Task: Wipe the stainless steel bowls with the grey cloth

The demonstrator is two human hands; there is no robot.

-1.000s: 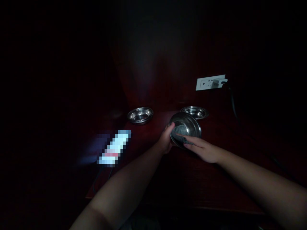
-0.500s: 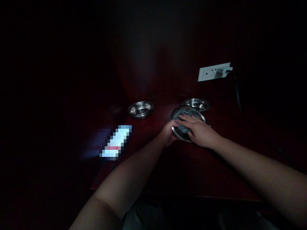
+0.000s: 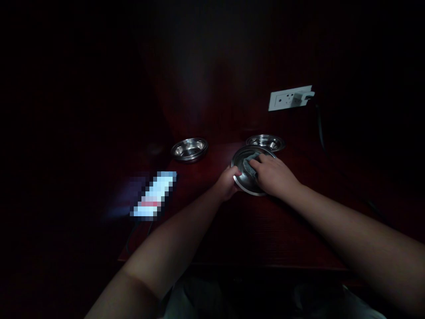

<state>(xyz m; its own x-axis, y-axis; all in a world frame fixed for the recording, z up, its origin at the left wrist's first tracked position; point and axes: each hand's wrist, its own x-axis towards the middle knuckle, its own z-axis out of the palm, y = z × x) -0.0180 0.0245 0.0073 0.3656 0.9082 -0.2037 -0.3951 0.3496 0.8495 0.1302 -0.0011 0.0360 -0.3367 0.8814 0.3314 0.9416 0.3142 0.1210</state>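
A shiny metal bowl (image 3: 247,182) is tilted up above the dark red table, its inside facing me. My left hand (image 3: 228,182) grips its left rim, thumb over the edge and the other fingers underneath. Inside the bowl, my right hand (image 3: 274,174) is closed on a grey-green cloth (image 3: 250,165), bunched under the fingers and pressed to the metal. Just behind stands another metal bowl (image 3: 265,141), partly covered by the held one. Farther left sits a small stack of metal bowls (image 3: 189,149).
A lit phone (image 3: 154,196), its screen blurred out, lies on the left of the table (image 3: 265,239) with a cable below it. On the back wall is a white socket plate (image 3: 290,98) with a plug (image 3: 308,95), its cord hanging down. The surroundings are very dark.
My right hand has gone from lying flat over the spread cloth to bunching it, baring more of the bowl's inside. My left hand keeps its hold. The whole view has shifted slightly.
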